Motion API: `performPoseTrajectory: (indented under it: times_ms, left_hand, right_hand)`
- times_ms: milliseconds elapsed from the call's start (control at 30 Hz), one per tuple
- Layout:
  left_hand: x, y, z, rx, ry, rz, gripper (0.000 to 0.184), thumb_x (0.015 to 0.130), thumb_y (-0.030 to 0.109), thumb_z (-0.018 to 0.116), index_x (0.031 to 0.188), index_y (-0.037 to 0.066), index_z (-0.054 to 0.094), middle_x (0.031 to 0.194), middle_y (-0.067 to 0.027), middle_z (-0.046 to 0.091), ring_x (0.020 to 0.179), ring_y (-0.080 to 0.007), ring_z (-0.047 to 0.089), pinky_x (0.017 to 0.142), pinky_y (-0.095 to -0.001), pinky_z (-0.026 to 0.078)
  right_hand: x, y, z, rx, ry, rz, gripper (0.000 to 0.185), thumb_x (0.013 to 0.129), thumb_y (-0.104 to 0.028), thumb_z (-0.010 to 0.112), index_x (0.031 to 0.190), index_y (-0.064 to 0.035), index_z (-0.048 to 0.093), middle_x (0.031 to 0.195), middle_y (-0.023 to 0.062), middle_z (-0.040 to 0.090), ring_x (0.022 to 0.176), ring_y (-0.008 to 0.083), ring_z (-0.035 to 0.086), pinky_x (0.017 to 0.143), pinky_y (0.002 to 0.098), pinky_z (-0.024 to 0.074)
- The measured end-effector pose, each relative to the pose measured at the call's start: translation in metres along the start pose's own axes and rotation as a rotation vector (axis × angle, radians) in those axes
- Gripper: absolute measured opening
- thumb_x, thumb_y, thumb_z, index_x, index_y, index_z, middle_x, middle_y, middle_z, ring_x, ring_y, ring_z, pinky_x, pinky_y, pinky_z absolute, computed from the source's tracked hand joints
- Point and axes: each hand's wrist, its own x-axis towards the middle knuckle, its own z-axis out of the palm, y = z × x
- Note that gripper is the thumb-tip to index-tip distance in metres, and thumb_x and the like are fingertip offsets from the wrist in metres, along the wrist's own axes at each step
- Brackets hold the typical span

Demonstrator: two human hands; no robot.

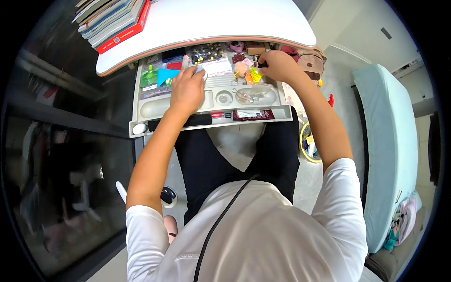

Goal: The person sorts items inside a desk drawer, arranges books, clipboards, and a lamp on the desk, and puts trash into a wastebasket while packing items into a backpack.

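A pulled-out drawer (162,123) full of small items lies under the white desk top. My left hand (186,90) is over its left-middle part, fingers curled at a small whitish-blue item (200,71) that I cannot identify. A blue card (167,75) and a green bottle-like item (149,78) lie left of it. My right hand (278,66) reaches into the back right corner, fingers bent together around something dark and mostly hidden. Near those fingertips are a yellow tag (255,74), an orange tag (249,79) and a peach pompom (241,69).
A stack of books (115,23) stands on the desk top (225,19). The drawer's front tray holds a black long item (197,120) and a dark red packet (253,115). A brown bag (311,63) and a yellow-rimmed bin (305,146) are at the right, beside a light-blue covered bed (387,150).
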Motion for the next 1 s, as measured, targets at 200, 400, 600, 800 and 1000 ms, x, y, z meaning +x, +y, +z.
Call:
performPoseTrajectory:
  times_ms: [200, 400, 600, 800, 1000]
  left_hand:
    - [0.0, -0.001, 0.0, 0.014, -0.017, 0.008, 0.031, 0.094, 0.016, 0.067, 0.124, 0.011, 0.074, 0.134, -0.0147, 0.066, 0.125, -0.0351, 0.059, 0.104, -0.0501, 0.046]
    - [0.0, 0.001, -0.001, 0.017, -0.012, 0.015, 0.032, 0.094, 0.015, 0.067, 0.125, 0.011, 0.074, 0.133, -0.0148, 0.067, 0.124, -0.0357, 0.06, 0.104, -0.05, 0.046]
    - [0.001, -0.002, 0.001, 0.015, -0.011, 0.031, 0.031, 0.094, 0.014, 0.067, 0.124, 0.011, 0.074, 0.132, -0.016, 0.067, 0.124, -0.0366, 0.06, 0.104, -0.0499, 0.046]
    - [0.006, 0.005, -0.01, 0.006, 0.087, 0.045, 0.031, 0.094, 0.015, 0.069, 0.124, 0.009, 0.073, 0.127, -0.0177, 0.068, 0.117, -0.0387, 0.063, 0.1, -0.0492, 0.049]
    - [0.018, 0.03, -0.016, -0.746, -0.147, -0.436, 0.03, 0.1, 0.025, 0.072, 0.12, 0.002, 0.072, 0.095, -0.0094, 0.075, 0.072, -0.0222, 0.07, 0.065, -0.0341, 0.053]
  right_hand:
    - [-0.002, -0.024, 0.015, -0.183, -0.063, 0.059, 0.035, 0.077, -0.037, 0.084, 0.088, -0.0051, 0.077, 0.094, 0.0157, 0.074, 0.093, 0.0338, 0.072, 0.081, 0.0462, 0.0571]
    - [0.009, -0.022, 0.005, 0.18, -0.059, 0.118, 0.031, 0.08, -0.031, 0.08, 0.085, 0.0, 0.077, 0.088, 0.0214, 0.075, 0.084, 0.0365, 0.074, 0.078, 0.0461, 0.0584]
    - [0.006, 0.014, 0.011, 0.638, 0.022, 0.263, 0.03, 0.081, -0.027, 0.079, 0.083, 0.0026, 0.074, 0.074, 0.0158, 0.068, 0.068, 0.0256, 0.064, 0.067, 0.0379, 0.0522]
    - [-0.015, 0.004, 0.007, 0.762, 0.167, 0.265, 0.03, 0.087, -0.027, 0.081, 0.092, 0.0019, 0.074, 0.074, 0.0137, 0.067, 0.069, 0.0222, 0.063, 0.066, 0.0362, 0.0505]
    - [-0.048, -0.044, -0.003, -0.024, 0.783, -0.508, 0.016, 0.085, -0.015, 0.074, 0.099, -0.0079, 0.073, 0.08, 0.0048, 0.057, 0.076, 0.0223, 0.06, 0.072, 0.0377, 0.0491]
